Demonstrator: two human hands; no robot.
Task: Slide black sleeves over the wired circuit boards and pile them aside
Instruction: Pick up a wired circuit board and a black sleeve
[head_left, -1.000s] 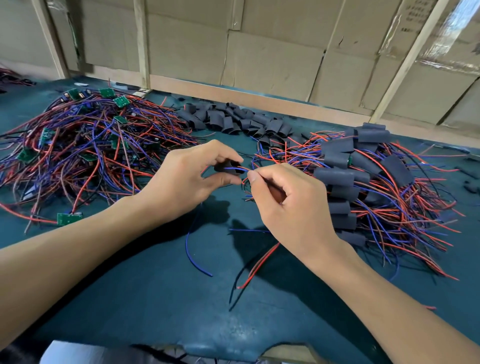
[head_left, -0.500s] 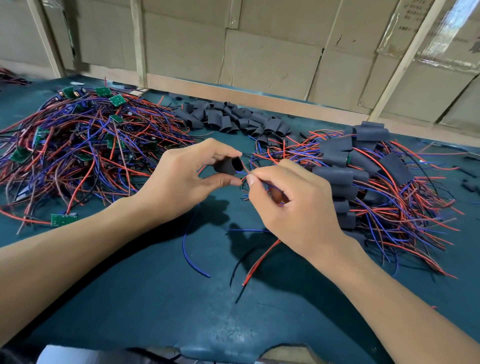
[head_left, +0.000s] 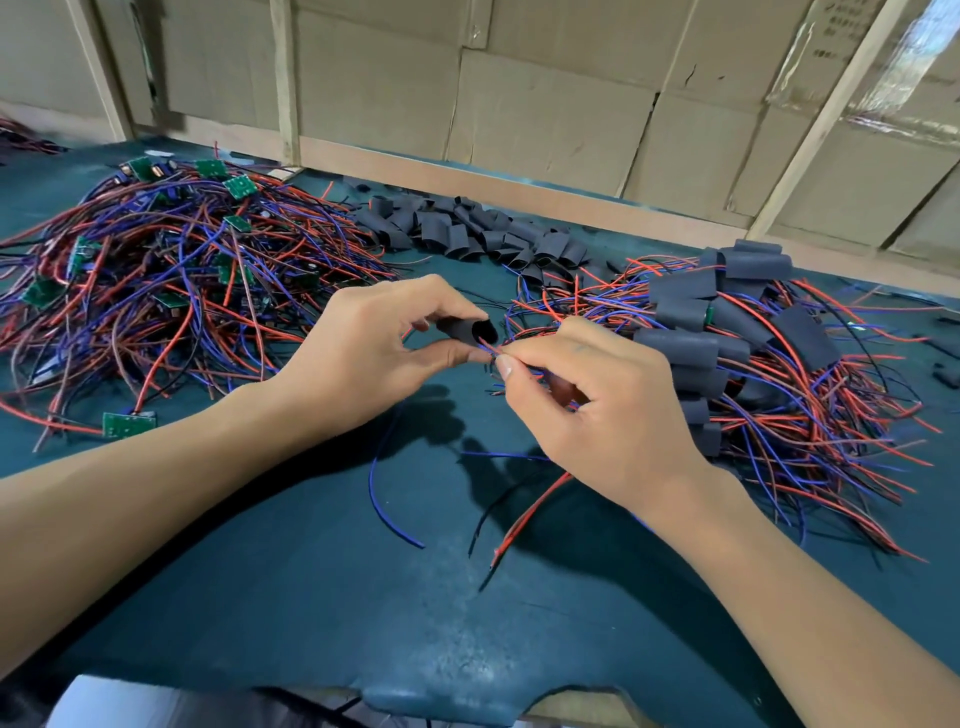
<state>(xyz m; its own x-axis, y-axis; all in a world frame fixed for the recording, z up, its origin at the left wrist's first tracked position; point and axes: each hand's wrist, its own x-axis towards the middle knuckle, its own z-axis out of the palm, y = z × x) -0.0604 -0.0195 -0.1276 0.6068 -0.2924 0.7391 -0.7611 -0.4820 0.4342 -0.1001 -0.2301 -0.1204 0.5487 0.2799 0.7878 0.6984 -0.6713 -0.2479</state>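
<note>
Head view looks down on a dark teal table (head_left: 311, 597) where two bare hands meet near the middle. The left hand (head_left: 363, 358) pinches a short black sleeve (head_left: 467, 331) between thumb and forefinger, its open mouth turned toward the other hand. The right hand (head_left: 597, 405) has its fingers curled in and its thumb and forefinger pinching a bundle of red and blue wires (head_left: 491, 349), whose tips sit right at the sleeve's opening. Whether a circuit board lies inside that curled palm I cannot tell; the fingers hide it. From under the right hand, loose wire ends (head_left: 519, 514), red, blue and black, trail down across the table toward the near edge. To the left lies a big tangle of unsleeved boards (head_left: 156, 280), small green circuit boards showing among red and blue leads. At the back, between the two heaps, a pile of empty sleeves (head_left: 467, 234) rests near the wooden rail (head_left: 467, 176). To the right, just beside the right hand, sits the finished pile (head_left: 727, 332), black-sleeved boards with their wires fanning outward. Cardboard sheets (head_left: 545, 104) line the wall behind.
</note>
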